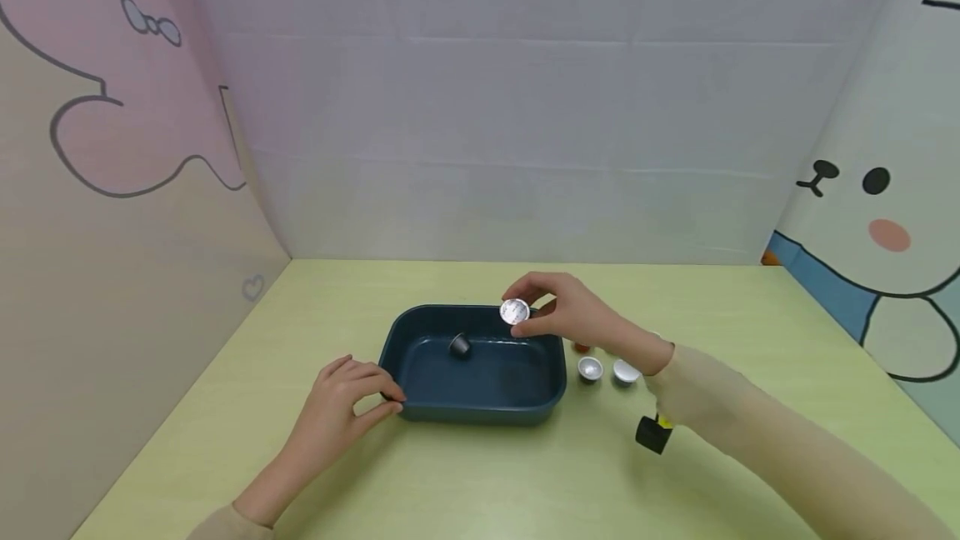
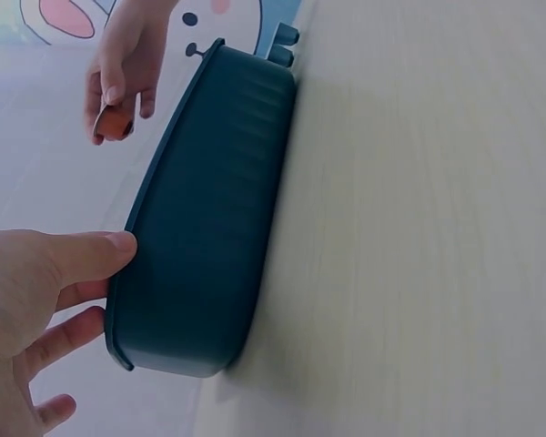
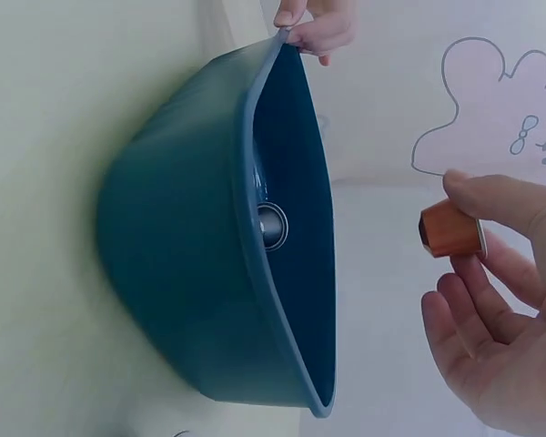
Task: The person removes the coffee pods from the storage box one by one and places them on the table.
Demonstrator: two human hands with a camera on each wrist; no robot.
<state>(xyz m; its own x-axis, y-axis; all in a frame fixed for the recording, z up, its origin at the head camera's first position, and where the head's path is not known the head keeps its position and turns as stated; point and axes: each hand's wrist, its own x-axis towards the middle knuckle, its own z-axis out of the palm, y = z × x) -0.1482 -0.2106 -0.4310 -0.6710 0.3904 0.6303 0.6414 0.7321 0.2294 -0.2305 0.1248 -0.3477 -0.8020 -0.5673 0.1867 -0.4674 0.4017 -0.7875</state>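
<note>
A dark blue rectangular basin (image 1: 480, 413) stands on the table. At its near left corner, my left hand (image 1: 348, 402) pinches the rim between thumb and fingers, as the left wrist view also shows. Over the basin's back right part, my right hand (image 1: 570, 307) holds an orange coffee capsule (image 3: 455, 229) between thumb and fingertips. The capsule's silver foil lid faces the head camera, and it is raised above the rim. One dark grey coffee capsule (image 1: 460, 346) lies tipped on its side inside the basin, left of the middle.
Right of the basin, a silver-topped capsule (image 1: 590, 369) and a white-topped capsule (image 1: 626, 372) stand on the pale yellow table (image 1: 525, 482). Behind them a reddish capsule (image 1: 582, 347) is partly hidden by my right arm. A black box (image 1: 654, 435) shows below my right sleeve. Cloth walls (image 1: 525, 107) enclose the table.
</note>
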